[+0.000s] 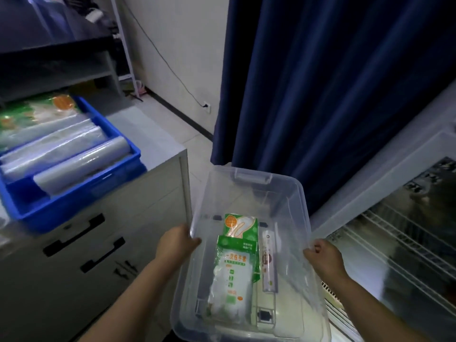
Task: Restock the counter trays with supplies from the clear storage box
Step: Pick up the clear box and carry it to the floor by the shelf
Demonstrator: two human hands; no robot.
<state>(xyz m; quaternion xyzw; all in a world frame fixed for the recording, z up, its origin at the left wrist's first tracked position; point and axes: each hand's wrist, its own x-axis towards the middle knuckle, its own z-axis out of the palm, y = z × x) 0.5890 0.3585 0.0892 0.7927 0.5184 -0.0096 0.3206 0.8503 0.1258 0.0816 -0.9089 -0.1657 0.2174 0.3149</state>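
- left hand (pixel 177 243): grips the left long rim of the clear plastic storage box (pixel 293 206), thumb hooked over the rim to the inside.
- right hand (pixel 323 257): fingers curled over the opposite long rim, gripping it. Can't tell if anything under the box carries its weight.
- Inside, on the box floor: two green-and-white flat glove packets (pixel 232 275), one overlapping the other, w/ a slim white tube-shaped pack (pixel 267 260) just beside them on the right. The rest of the floor is bare.
- Target, I judge: the blue plastic tray (pixel 118 134) on the grey bench (pixel 153 134), up and left of the box. It holds rolls of clear bags (pixel 61 154) side by side and a green packet (pixel 37 112) at the far end.
- Risks:
  - Both grips are on thin walls, so a one-hand reach-in prob. lets the box twist or drop.
  - Tilt it and the loose packs slide to the low end.
  - Swing it left and the rim could clip the bench corner above the grey drawer cabinet (pixel 74 235).
- Edges/room:
  - The box nearly fills the gap btwn the cabinet and the white chest freezer (pixel 394 243) on the right.
  - A dark blue curtain (pixel 320 95) hangs close behind it.
  - The tray sits close to the bench's front edge, w/ a little blue floor free at its near end only.
  - There's bare bench beside the tray to set the box down.
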